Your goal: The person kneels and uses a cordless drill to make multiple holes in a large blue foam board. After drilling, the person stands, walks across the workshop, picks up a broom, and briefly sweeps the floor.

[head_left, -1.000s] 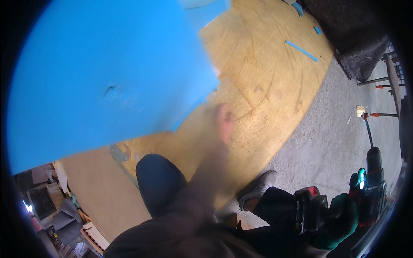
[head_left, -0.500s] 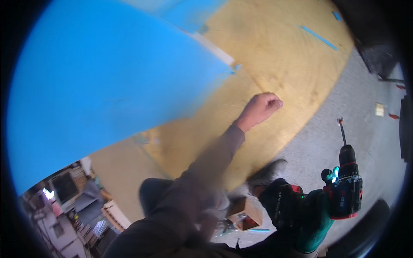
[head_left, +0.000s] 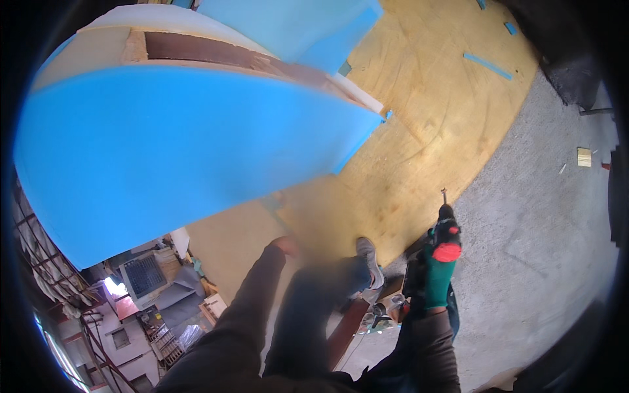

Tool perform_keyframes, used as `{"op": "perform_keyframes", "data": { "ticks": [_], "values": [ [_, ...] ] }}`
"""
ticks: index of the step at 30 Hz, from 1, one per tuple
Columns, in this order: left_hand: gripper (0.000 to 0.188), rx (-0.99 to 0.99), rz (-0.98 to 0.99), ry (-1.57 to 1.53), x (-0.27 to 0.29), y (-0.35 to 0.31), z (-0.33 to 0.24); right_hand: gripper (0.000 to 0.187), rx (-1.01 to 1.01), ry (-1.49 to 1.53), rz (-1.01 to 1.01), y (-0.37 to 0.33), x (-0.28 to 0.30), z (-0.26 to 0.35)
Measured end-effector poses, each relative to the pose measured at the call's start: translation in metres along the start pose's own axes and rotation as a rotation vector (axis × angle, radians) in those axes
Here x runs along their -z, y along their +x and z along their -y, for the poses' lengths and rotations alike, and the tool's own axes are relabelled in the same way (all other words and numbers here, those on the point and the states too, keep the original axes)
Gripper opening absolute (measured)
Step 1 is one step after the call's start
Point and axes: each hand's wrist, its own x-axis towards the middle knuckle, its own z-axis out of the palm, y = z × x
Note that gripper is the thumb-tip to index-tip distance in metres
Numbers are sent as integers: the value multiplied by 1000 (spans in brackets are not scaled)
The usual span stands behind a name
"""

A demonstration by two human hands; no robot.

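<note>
My right hand (head_left: 440,278), in a green glove, is wrapped round a cordless drill (head_left: 448,236) with black and red parts. The drill's bit (head_left: 444,195) points away from me, close to the rim of the wooden work surface (head_left: 419,157). My bare left hand (head_left: 285,246) is low at the near side of that surface; its fingers are smeared and partly lost in a blurry patch. Beyond it lies a large panel with a bright blue face (head_left: 196,144). A brown strip (head_left: 203,51) and pale material show along the panel's far side.
Blue offcut strips (head_left: 487,66) lie on the wood at the far right. A small wooden block (head_left: 584,156) rests on the grey floor (head_left: 524,262). My shoe (head_left: 371,262) is under the near edge. Stacked clutter and a grey grille (head_left: 143,276) stand at lower left.
My left hand has drawn back toward me from over the wood. The drill has swung left in my right hand. The view has shifted, showing the blue panel's far side.
</note>
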Motion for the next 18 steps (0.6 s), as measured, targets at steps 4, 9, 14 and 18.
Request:
{"op": "perform_keyframes", "data": {
  "ticks": [4, 9, 14, 18],
  "values": [
    [55, -370, -8, -314, 54, 20, -40, 31, 112, 172, -43, -24, -4, 5],
    [61, 198, -392, 619, 46, -88, -99, 46, -168, 450, 27, -80, 46, 51],
    [29, 20, 291, -546, -57, -232, -102, 62, -203, 587, -100, -106, 154, 114],
    [38, -143, 246, -74, -62, -298, -179, 56, -37, 577, -207, -84, 239, 150]
  ]
}}
